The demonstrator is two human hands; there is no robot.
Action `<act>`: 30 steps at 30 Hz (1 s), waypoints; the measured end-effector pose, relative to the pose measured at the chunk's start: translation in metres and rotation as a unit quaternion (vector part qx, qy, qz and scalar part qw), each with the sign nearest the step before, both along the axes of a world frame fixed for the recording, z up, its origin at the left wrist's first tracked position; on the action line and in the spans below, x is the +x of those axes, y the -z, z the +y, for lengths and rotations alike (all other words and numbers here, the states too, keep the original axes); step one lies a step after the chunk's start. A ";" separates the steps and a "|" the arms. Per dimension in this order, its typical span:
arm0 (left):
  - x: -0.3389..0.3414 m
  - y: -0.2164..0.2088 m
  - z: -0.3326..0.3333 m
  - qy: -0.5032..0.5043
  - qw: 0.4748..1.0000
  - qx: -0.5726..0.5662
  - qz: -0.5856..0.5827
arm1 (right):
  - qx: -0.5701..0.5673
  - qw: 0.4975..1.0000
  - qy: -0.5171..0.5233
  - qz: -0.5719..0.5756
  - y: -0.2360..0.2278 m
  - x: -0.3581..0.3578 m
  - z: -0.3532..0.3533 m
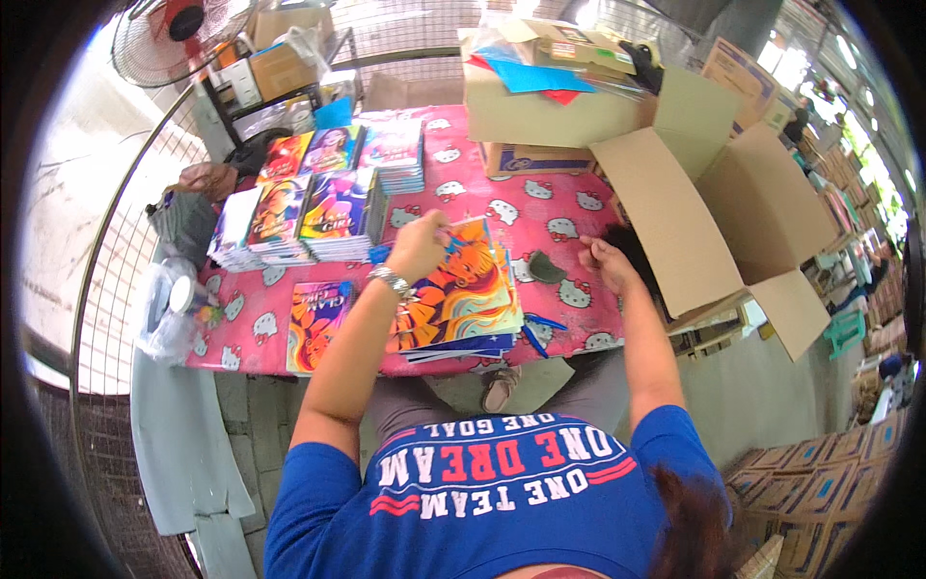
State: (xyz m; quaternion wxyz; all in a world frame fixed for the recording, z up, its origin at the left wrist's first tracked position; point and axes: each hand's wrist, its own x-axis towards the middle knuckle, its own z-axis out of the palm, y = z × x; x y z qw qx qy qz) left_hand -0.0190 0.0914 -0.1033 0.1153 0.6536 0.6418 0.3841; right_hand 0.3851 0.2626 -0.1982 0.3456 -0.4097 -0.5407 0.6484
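Left hand (417,247) pinches the top edge of the top book (463,289) on a pile at the table's (540,207) near edge, about mid-width; fingers closed on the cover. Wristwatch (390,281) on that arm. Right hand (600,262) sits at the right edge of the table, near the open carton (719,217), fingers curled; cannot tell if it holds anything. Small dark object (546,268) lies between the pile and the right hand.

Handling, by judgement: thin softcover books, light one at a time, bendy, glossy so likely slippery; best taken by an edge or corner with the thumb on top, or the whole pile gripped from both sides.

Counts: one pile under the left hand, several books deep, exact number unclear; one single book (316,323) flat at the near-left edge; about six stacks (309,207) toward the far-left corner; two cartons on the far-right side, the closed one (540,106) with coloured sheets on top; one fan (178,34) beyond the far-left corner
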 end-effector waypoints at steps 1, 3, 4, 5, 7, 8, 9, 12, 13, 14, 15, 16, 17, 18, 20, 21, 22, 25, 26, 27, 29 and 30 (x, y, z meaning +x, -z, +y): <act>0.002 -0.022 -0.008 -0.003 1.000 -0.002 0.001 | -0.052 0.987 0.060 0.136 0.005 0.000 -0.003; 0.011 -0.070 -0.029 0.016 0.999 0.039 0.009 | -0.098 0.956 0.097 0.259 0.007 0.002 -0.006; 0.018 -0.090 -0.039 0.041 0.995 0.073 0.059 | -0.096 0.961 0.078 0.248 0.005 0.005 -0.005; 0.023 -0.101 -0.045 0.061 0.986 0.111 0.110 | -0.094 0.965 0.054 0.237 0.003 0.002 -0.006; 0.029 -0.097 -0.068 0.053 0.971 0.139 0.188 | -0.070 0.976 -0.025 0.205 -0.037 -0.035 -0.028; 0.034 -0.096 -0.078 0.053 0.960 0.155 0.226 | -0.027 0.980 -0.064 0.186 -0.060 -0.048 -0.046; 0.040 -0.098 -0.085 0.046 0.963 0.147 0.220 | 0.017 0.981 -0.100 0.164 -0.081 -0.059 -0.065; 0.051 -0.100 -0.097 0.023 0.964 0.153 0.214 | 0.216 0.969 -0.115 0.015 -0.128 -0.093 -0.124; 0.053 -0.099 -0.097 0.021 0.965 0.153 0.214 | 0.293 0.950 -0.109 -0.023 -0.142 -0.103 -0.138; 0.054 -0.099 -0.098 0.019 0.965 0.153 0.213 | 0.388 0.916 -0.095 -0.045 -0.157 -0.110 -0.149; 0.054 -0.098 -0.097 0.018 0.965 0.155 0.212 | 0.479 0.872 -0.078 -0.066 -0.168 -0.116 -0.157; 0.054 -0.097 -0.095 0.017 0.964 0.165 0.207 | 0.490 0.866 -0.066 -0.078 -0.177 -0.120 -0.165; 0.053 -0.095 -0.092 0.016 0.963 0.176 0.202 | 0.494 0.864 -0.061 -0.077 -0.178 -0.122 -0.166; 0.053 -0.095 -0.091 0.015 0.963 0.184 0.197 | 0.496 0.863 -0.056 -0.076 -0.177 -0.124 -0.167; 0.053 -0.097 -0.088 0.019 0.962 0.186 0.198 | 0.507 0.858 -0.036 -0.077 -0.177 -0.125 -0.168; 0.053 -0.097 -0.087 0.020 0.962 0.187 0.197 | 0.515 0.853 -0.021 -0.081 -0.177 -0.125 -0.168; 0.053 -0.096 -0.086 0.017 0.962 0.187 0.196 | 0.523 0.848 -0.007 -0.084 -0.177 -0.125 -0.168; 0.052 -0.094 -0.083 0.013 0.963 0.191 0.192 | 0.515 0.851 -0.026 -0.098 -0.174 -0.122 -0.170; 0.051 -0.094 -0.083 0.016 0.962 0.194 0.192 | 0.513 0.854 -0.022 -0.087 -0.173 -0.122 -0.171; 0.051 -0.094 -0.082 0.020 0.961 0.197 0.192 | 0.510 0.857 -0.018 -0.077 -0.171 -0.121 -0.172; 0.052 -0.094 -0.080 0.021 0.962 0.196 0.188 | 0.503 0.861 -0.025 -0.067 -0.168 -0.120 -0.172; 0.052 -0.094 -0.080 0.021 0.962 0.195 0.189 | 0.499 0.864 -0.035 -0.065 -0.166 -0.121 -0.170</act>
